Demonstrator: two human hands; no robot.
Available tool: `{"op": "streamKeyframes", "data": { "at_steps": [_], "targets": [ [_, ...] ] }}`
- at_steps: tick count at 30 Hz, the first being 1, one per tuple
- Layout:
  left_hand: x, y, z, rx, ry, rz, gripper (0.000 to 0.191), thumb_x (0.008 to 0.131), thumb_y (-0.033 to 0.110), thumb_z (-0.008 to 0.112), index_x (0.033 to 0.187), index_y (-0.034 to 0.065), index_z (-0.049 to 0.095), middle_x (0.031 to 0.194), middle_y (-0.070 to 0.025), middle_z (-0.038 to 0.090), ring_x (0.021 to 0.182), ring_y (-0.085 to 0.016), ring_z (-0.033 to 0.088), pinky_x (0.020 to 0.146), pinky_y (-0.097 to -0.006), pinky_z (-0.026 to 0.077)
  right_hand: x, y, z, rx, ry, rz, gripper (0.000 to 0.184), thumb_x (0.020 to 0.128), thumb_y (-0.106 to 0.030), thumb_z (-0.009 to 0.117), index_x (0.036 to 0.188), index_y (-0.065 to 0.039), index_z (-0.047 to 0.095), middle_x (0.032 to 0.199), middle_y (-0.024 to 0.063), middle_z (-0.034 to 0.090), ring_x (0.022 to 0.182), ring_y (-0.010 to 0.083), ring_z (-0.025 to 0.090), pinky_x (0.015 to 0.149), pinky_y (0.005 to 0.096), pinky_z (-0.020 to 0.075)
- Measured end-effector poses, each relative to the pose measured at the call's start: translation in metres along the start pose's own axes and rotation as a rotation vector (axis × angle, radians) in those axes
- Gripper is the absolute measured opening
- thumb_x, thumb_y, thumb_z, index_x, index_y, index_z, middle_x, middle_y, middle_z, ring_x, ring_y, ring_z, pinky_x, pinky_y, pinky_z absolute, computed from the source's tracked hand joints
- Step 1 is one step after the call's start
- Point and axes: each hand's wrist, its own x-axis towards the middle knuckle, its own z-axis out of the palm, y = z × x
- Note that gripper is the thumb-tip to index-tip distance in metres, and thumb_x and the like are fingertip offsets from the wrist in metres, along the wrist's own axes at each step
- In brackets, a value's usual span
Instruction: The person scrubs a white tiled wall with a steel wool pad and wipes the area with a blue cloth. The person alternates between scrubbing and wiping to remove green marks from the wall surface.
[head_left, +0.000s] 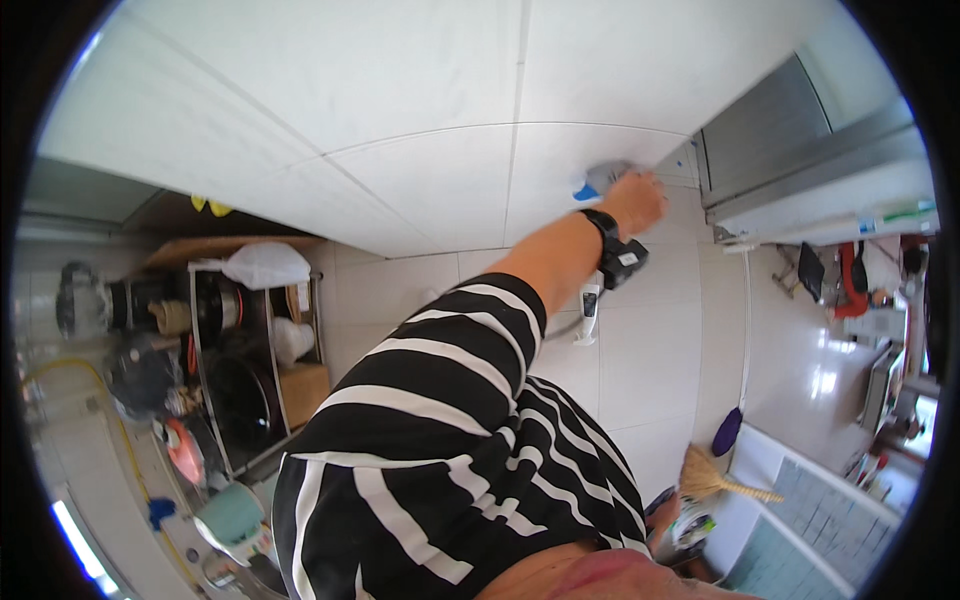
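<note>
My left hand (636, 201) reaches forward and is pressed low against a white tiled wall (420, 172), near its right-hand corner. It grips a grey cloth (609, 176) with a blue part, which lies flat on the tiles. Hand and cloth are slightly blurred. Around the wrist sits a black strap with a black box-shaped device (624, 264). Below the wrist, a white handheld appliance (589, 313) with a dark panel and a grey hose lies on the floor tiles. My right hand is out of view. A striped sleeve covers my upper arm.
On the left stands a metal rack (196, 337) with pots, a white bag and a cardboard box (304, 394). A teal bucket (232, 517) is below it, near a yellow hose (124, 427). A straw broom (705, 472) lies at right by a doorway track (745, 330).
</note>
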Motion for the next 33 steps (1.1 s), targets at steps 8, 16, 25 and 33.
{"op": "streamKeyframes", "data": {
  "at_steps": [8, 16, 25, 33],
  "targets": [
    [-0.191, -0.042, 0.091, -1.477, 0.123, -0.51, 0.033, 0.085, -0.003, 0.055, 0.114, 0.0033, 0.069, 0.096, -0.008, 0.073, 0.086, -0.019, 0.068, 0.079, -0.0363, 0.056, 0.023, -0.031, -0.001, -0.105, -0.113, -0.087, 0.021, 0.098, -0.024, 0.052, 0.093, -0.005, 0.06, 0.082, 0.009, 0.059, 0.074, 0.0253, 0.055, 0.068, 0.0435, 0.0448],
    [-0.407, -0.185, 0.014, -1.591, 1.852, -1.258, 0.02, 0.09, 0.023, 0.052, 0.078, 0.0093, 0.061, 0.072, -0.0114, 0.062, 0.061, -0.032, 0.06, 0.061, -0.0485, 0.056, 0.052, -0.071, 0.014, -0.138, -0.157, -0.166, 0.022, 0.099, -0.024, 0.051, 0.102, -0.005, 0.062, 0.088, 0.0125, 0.064, 0.08, 0.0301, 0.06, 0.073, 0.0459, 0.0475],
    [-0.27, -0.186, -0.081, -0.267, 1.839, -1.461, 0.046, 0.087, 0.01, 0.06, 0.128, -0.0022, 0.045, 0.124, -0.0204, 0.044, 0.114, -0.035, 0.049, 0.104, -0.0467, 0.041, 0.083, -0.13, 0.04, -0.086, -0.212, -0.356, 0.027, 0.101, -0.024, 0.049, 0.111, -0.005, 0.064, 0.095, 0.0164, 0.069, 0.088, 0.0355, 0.066, 0.078, 0.0485, 0.0506],
    [-0.151, -0.096, -0.061, 0.006, 1.456, -0.752, 0.044, 0.071, 0.007, 0.068, 0.115, 0.0125, 0.063, 0.123, -0.0169, 0.05, 0.113, -0.038, 0.05, 0.092, -0.0528, 0.038, 0.068, -0.081, -0.006, -0.278, -0.172, -0.23, 0.03, 0.102, -0.027, 0.048, 0.113, -0.005, 0.065, 0.098, 0.0183, 0.07, 0.091, 0.0373, 0.067, 0.08, 0.0492, 0.051]
  ]
}}
